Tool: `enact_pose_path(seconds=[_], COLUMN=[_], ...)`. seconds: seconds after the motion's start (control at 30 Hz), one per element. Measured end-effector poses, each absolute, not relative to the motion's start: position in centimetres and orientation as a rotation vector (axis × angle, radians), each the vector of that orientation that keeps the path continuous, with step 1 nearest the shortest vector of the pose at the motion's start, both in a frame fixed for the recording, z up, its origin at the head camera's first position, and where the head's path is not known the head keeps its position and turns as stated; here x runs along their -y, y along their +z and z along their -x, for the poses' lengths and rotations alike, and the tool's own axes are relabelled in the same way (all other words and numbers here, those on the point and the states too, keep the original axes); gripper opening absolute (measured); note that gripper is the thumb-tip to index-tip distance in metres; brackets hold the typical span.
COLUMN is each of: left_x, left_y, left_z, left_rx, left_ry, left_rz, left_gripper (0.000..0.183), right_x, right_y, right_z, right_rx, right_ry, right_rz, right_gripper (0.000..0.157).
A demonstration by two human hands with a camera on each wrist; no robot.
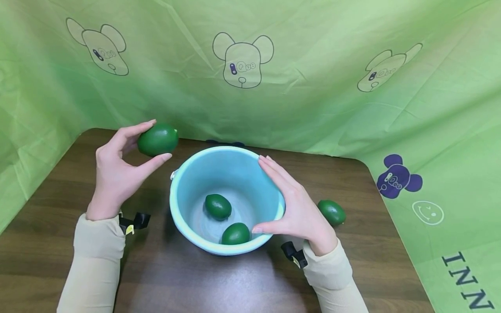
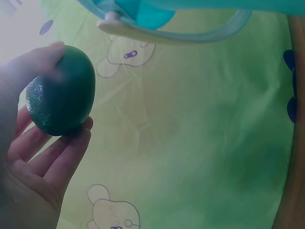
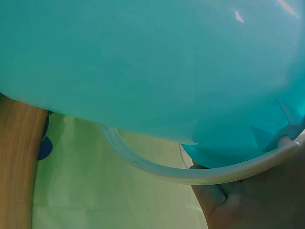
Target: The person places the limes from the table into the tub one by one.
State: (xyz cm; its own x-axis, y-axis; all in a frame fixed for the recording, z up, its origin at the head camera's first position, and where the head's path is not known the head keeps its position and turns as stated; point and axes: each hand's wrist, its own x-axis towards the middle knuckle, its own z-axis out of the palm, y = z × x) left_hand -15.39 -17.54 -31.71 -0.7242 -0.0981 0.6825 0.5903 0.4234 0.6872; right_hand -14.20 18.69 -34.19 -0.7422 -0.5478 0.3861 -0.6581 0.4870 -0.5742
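Note:
My left hand (image 1: 119, 169) holds a green lime (image 1: 158, 139) between thumb and fingers, raised to the left of the bucket's far side. The left wrist view shows the same lime (image 2: 64, 90) in the fingers. A light blue bucket (image 1: 178, 213) stands upright on the table, with one lime (image 1: 218, 207) on its bottom and a second lime (image 1: 235, 234) by its near wall. My right hand (image 1: 299, 206) rests on the bucket's right rim, fingers extended and thumb over the near edge. In the right wrist view the bucket's wall (image 3: 143, 62) hides most of this hand.
Another lime (image 1: 332, 212) lies on the wooden table (image 1: 375, 256), right of the bucket and partly behind my right hand. The bucket's pale handle (image 3: 190, 175) hangs along its outside. A green printed cloth (image 1: 305, 108) rises behind the table and along both sides.

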Motion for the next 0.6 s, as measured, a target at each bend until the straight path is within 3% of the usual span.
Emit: enact_pose_path(seconds=[0.6], left_x=[16.5], left_y=[-29.8], left_z=[13.2], left_rx=[1.99], left_ry=[-1.308], left_rz=[0.618], left_gripper=[0.071], right_x=[-18.6], right_y=[-34.1], right_z=[14.2], right_rx=[2.581], right_ry=[1.096], right_rz=[-1.047], right_gripper=[0.124])
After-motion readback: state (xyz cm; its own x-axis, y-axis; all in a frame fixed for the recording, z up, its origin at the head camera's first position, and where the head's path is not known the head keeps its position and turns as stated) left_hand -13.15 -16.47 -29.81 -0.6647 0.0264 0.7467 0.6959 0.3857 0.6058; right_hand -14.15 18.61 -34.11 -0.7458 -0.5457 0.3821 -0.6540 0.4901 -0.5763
